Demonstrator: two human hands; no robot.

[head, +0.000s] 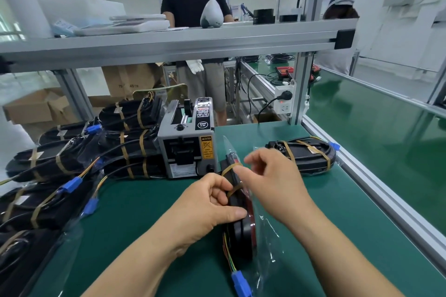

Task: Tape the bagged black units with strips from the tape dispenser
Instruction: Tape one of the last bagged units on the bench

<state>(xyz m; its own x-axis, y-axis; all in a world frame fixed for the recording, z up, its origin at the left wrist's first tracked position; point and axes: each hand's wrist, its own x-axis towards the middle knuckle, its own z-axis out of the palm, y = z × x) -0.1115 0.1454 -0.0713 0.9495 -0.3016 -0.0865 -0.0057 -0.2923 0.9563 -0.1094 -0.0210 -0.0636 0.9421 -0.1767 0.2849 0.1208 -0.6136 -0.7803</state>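
Head view: your left hand (207, 202) grips the bagged unit (241, 229); right hand (270, 176) loosely touches the tape strip (230, 168); easing your grip may crease it

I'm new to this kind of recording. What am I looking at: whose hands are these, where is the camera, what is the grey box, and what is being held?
There is no robot here. The single picture comes from a camera worn on a person's head, looking down at that person's own bare hands. The left hand grips a black unit in a clear bag, stood on edge on the green mat. The right hand has its fingertips at a brown tape strip across the unit's top; whether it pinches or only presses is unclear. The grey box behind is the tape dispenser. A pile of taped units lies to the left, and a single taped unit lies to the right. A blue connector trails on wires from the held unit.
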